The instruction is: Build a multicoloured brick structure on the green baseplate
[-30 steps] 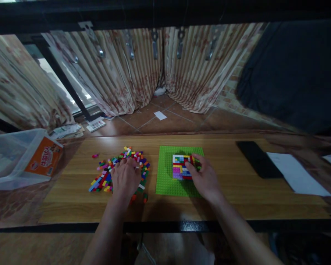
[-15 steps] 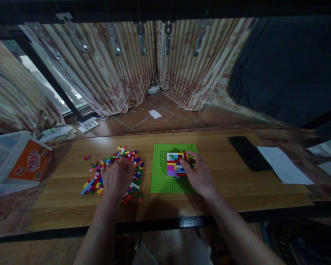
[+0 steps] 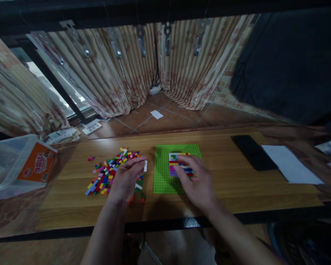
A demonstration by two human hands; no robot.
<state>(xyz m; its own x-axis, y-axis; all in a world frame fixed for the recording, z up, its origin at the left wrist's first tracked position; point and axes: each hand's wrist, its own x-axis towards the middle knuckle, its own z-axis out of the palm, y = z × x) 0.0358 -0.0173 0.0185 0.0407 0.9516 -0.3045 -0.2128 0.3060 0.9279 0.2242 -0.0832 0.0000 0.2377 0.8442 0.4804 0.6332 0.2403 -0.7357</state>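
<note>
My left hand (image 3: 128, 178) pinches a white toy brick (image 3: 145, 166) at its fingertips, just left of the green baseplate (image 3: 160, 184). Under and behind that hand spreads a pile of loose coloured bricks (image 3: 106, 173). On the baseplate stands a small block build (image 3: 172, 170) in rows of white, red, yellow, purple and blue bricks. Over the build's right side reaches my right hand (image 3: 197, 180), thumb and fingers apart, with nothing visible between them. It hides part of the build, so I cannot tell whether the fingertips touch it.
A clear plastic tub (image 3: 13, 158) with an orange label stands at the table's left end. On the right lie a black phone-like slab (image 3: 252, 152) and a white paper sheet (image 3: 292, 165). Dark metal edging (image 3: 237, 217) runs along the wooden table's front.
My left hand has come right from the brick pile, now showing a white brick. My right hand has shifted left over the build, covering more of it. The view has turned slightly.
</note>
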